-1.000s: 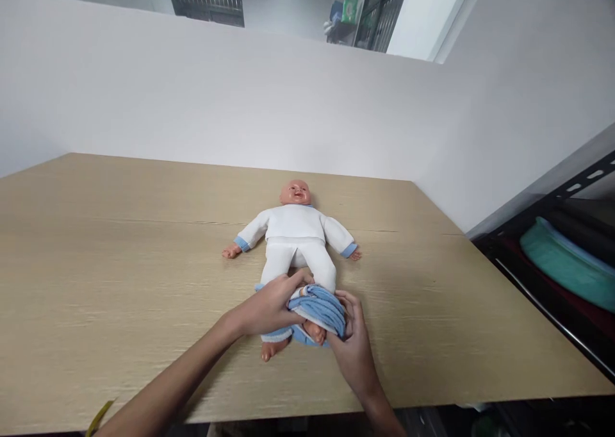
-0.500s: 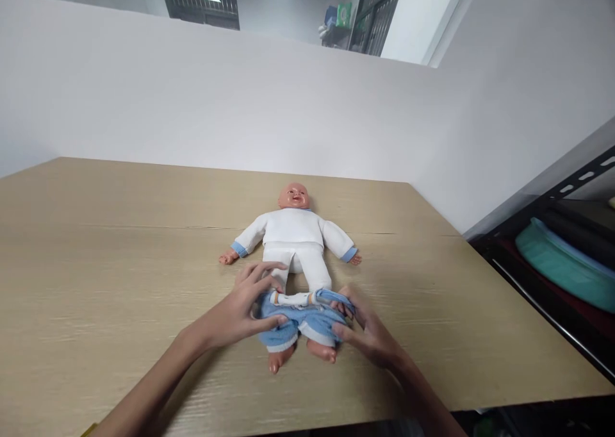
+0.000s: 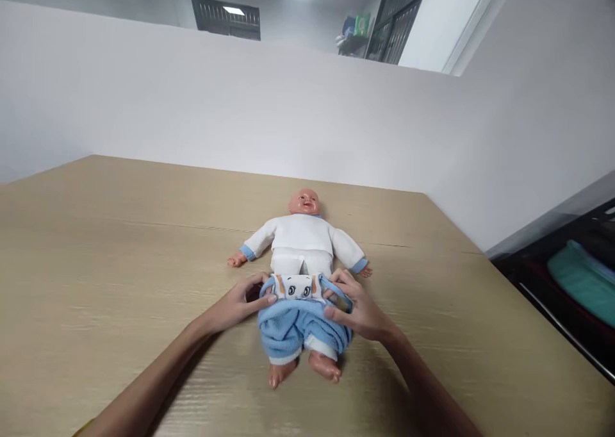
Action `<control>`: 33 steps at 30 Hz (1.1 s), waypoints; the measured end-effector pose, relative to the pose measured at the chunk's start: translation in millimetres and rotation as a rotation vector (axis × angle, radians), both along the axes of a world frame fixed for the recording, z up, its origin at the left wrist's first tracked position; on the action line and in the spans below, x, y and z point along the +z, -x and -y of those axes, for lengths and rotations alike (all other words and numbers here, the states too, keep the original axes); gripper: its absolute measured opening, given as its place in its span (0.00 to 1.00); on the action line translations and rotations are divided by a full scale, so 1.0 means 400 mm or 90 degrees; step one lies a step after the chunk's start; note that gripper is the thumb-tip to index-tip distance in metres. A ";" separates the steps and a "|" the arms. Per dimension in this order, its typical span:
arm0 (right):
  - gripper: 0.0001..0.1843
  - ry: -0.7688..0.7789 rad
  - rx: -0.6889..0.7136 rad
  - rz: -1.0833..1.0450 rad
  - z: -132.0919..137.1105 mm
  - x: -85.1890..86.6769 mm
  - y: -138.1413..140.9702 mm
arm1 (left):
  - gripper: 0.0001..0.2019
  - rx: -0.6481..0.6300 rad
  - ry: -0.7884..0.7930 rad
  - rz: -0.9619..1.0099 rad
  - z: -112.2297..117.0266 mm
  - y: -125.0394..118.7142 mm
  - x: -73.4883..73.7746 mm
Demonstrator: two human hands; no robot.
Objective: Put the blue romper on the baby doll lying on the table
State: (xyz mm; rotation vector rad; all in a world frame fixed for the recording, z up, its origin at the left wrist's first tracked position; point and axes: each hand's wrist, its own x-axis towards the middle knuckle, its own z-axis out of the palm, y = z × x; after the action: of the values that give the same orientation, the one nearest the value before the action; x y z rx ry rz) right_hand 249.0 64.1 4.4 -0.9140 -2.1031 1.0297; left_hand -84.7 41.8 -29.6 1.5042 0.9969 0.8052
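A baby doll (image 3: 302,233) in a white long-sleeved top with blue cuffs lies face up on the wooden table (image 3: 144,257), its feet toward me. Blue overalls (image 3: 298,325) with a white bib (image 3: 298,288), printed with a cartoon face, cover its lower legs; both bare feet stick out of the leg openings. My left hand (image 3: 250,299) is closed on the left edge of the overalls, beside a blue strap. On the other side, my right hand (image 3: 355,305) grips the right strap and edge, fingertips partly behind the cloth.
A white wall (image 3: 240,110) rises behind the table, with a window opening above it. At the right stands a dark rack (image 3: 538,283) holding a folded teal cloth (image 3: 583,280).
Both hands have moved up the doll's legs, drawing the overalls higher. The bib now lies unfolded with its printed face showing. My view has shifted slightly left.
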 end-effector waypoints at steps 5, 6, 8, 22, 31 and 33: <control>0.17 0.181 -0.043 -0.134 -0.026 -0.037 0.015 | 0.19 0.016 0.050 0.133 -0.028 -0.023 0.029; 0.19 0.229 -0.061 -0.180 -0.041 -0.054 0.021 | 0.20 0.024 0.056 0.148 -0.039 -0.032 0.031; 0.22 0.300 -0.107 -0.268 -0.070 -0.094 0.031 | 0.22 0.031 0.064 0.151 -0.058 -0.044 0.029; 0.20 0.204 -0.141 -0.194 -0.092 -0.082 0.038 | 0.20 0.134 -0.132 -0.022 -0.096 -0.029 0.051; 0.24 0.107 -0.326 -0.227 -0.170 -0.150 0.102 | 0.27 0.193 -0.037 0.029 -0.190 -0.041 -0.018; 0.25 0.119 -0.341 -0.218 -0.152 -0.168 0.094 | 0.27 0.168 -0.017 0.034 -0.182 -0.029 -0.035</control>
State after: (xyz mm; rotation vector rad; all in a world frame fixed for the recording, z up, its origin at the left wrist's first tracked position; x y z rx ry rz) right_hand 211.6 124.8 -62.7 -1.2081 -1.3899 1.0137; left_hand -73.2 114.6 -43.5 1.3835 1.1632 1.0436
